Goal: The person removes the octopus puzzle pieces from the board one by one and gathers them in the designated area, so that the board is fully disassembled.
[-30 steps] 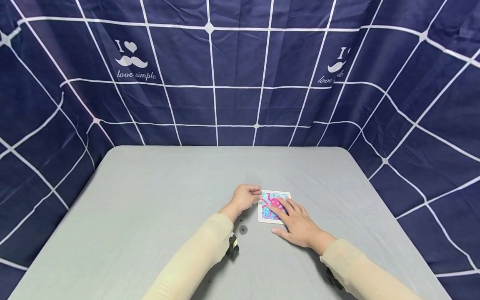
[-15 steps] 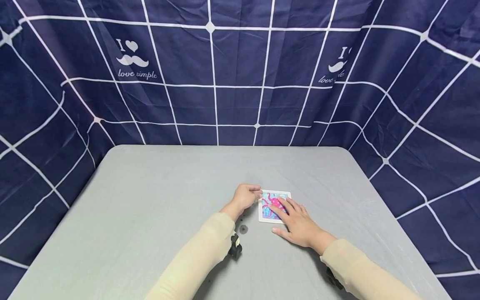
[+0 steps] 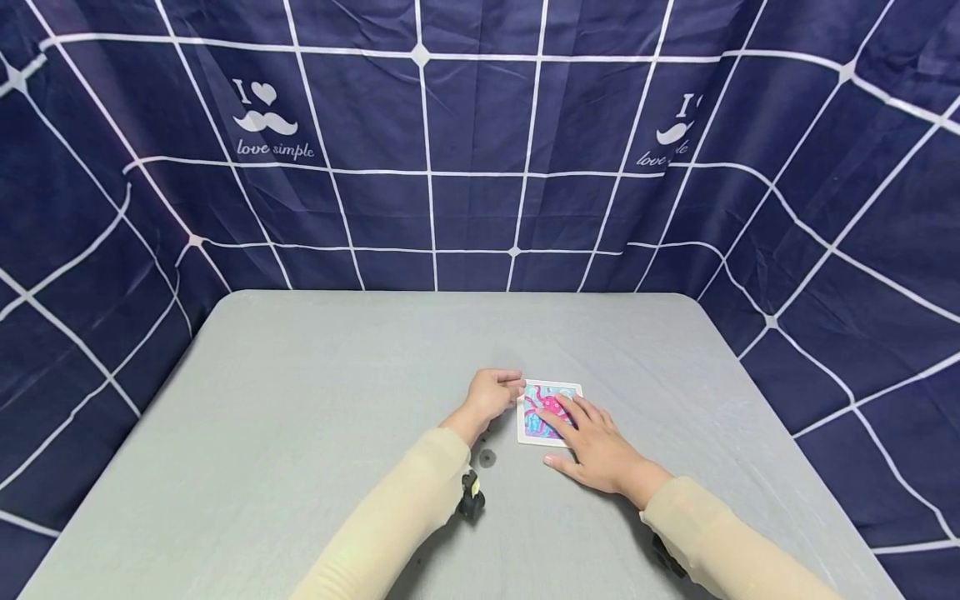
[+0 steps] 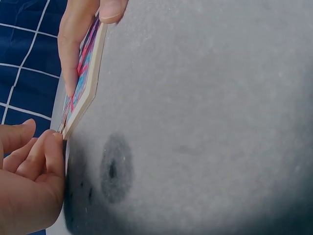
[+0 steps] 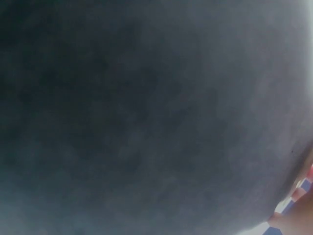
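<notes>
A square octopus picture board (image 3: 534,423), pink on blue inside a white border, lies on the grey table. At its far left corner, my left hand (image 3: 489,395) has its thumb and index fingertip together on the edge, seemingly pinching it; the other fingers stand clear in the left wrist view. My right hand (image 3: 600,454) rests on the board's right side, fingers spread and fairly straight, the thumb on the table by the near edge. It covers the lower right of the picture. In the left wrist view, the board's pale side (image 4: 91,93) shows as a thin slab.
The grey table (image 3: 337,358) reaches back to a dark blue curtain (image 3: 480,208) with white grid lines, which also hangs on both sides. A dark round spot (image 3: 487,458) marks the cloth near the left wrist. Mostly blurred dark cloth (image 5: 146,112) fills the right wrist view.
The left forearm has shifted slightly right since the first frame. The right hand and the picture board stay where they were.
</notes>
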A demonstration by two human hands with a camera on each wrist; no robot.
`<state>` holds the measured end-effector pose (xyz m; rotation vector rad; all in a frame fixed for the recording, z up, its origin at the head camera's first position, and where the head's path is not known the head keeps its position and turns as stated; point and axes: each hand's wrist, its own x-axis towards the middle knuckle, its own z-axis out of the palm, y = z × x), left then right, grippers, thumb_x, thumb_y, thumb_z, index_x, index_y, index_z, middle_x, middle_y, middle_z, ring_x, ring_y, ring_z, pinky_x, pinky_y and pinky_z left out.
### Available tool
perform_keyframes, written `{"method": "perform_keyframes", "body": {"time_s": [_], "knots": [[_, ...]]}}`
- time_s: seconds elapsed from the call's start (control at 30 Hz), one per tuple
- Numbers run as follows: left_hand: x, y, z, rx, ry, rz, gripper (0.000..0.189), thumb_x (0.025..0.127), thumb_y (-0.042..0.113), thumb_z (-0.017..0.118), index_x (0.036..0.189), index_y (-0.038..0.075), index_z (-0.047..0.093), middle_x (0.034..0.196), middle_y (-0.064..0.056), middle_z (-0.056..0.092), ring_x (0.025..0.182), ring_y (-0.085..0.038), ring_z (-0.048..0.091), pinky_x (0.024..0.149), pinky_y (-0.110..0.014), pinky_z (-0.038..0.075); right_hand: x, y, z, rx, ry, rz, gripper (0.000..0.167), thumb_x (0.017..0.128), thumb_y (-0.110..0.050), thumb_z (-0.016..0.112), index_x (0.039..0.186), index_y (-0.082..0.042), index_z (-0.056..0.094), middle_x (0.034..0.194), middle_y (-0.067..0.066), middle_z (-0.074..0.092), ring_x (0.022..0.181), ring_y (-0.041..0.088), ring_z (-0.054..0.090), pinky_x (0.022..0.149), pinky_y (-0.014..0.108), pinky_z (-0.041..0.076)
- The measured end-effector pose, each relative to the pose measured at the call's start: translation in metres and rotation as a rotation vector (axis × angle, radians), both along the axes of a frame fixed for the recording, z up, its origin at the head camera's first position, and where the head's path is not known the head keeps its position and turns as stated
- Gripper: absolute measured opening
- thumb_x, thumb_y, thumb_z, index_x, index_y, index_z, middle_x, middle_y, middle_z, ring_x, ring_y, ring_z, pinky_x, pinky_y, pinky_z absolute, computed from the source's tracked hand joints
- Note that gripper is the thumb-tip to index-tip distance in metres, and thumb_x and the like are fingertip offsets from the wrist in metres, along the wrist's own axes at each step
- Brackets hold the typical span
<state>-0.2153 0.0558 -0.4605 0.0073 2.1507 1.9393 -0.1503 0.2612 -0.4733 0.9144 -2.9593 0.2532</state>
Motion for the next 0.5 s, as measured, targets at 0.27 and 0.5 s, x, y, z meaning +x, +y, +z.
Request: {"method": "perform_keyframes", "body": {"time_s": [0.27,0.5], "knots": [[-0.0001,0.0003,0.0018,0.042,-0.034,0.024,0.029,0.089,-0.003,0.062,0.118,-0.005,0.063,0.107,-0.012,0.069,0.085,-0.016,0.067,0.067,-0.023,0.056,0.0007,-0.0007,-0.0008,0.001,0.004,0.0,0.067,0.09,-0.053,0.058,0.146,-0.02,0.04,0.15,0.019,0.029,0.134,0.046,0.024,0.101,0.066,0.027],[-0.0034,0.0012,-0.0009,0.024,-0.04,0.048,0.029,0.088,-0.002,0.065,0.117,-0.003,0.064,0.104,-0.009,0.069,0.081,-0.012,0.067,0.065,-0.021,0.056,0.0002,-0.0007,-0.0017,0.003,0.009,0.001,0.067,0.09,-0.052,0.058,0.146,-0.02,0.04,0.15,0.02,0.029,0.134,0.046,0.024,0.101,0.066,0.027]]}}
